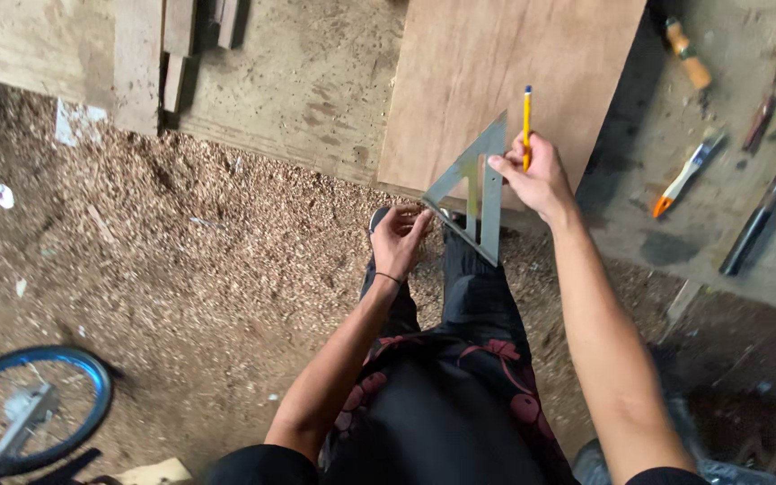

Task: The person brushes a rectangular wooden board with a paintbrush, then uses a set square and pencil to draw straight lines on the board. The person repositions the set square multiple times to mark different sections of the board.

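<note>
Two hands held a metal set square at the near edge of a plywood sheet.

The left hand (pixel 397 238) pinched the lower left corner of the triangular metal square (pixel 476 190) with curled fingers, while the right hand (pixel 536 175), to its right and higher, pressed a fingertip on the square's upright blade and gripped a yellow pencil (pixel 526 121) pointing up over the plywood sheet (pixel 496 63). The square stood tilted between the hands, its long edge running down towards the person's dark trousers. Left of them the floor (pixel 181 242) was thick with sawdust and shavings, a blue-rimmed wheel (pixel 33 409) at the bottom corner. To the right, on grey concrete, lay a white-handled brush (pixel 689 171) and a hammer (pixel 765 207). The square was grey, worn, with an open centre.
</note>
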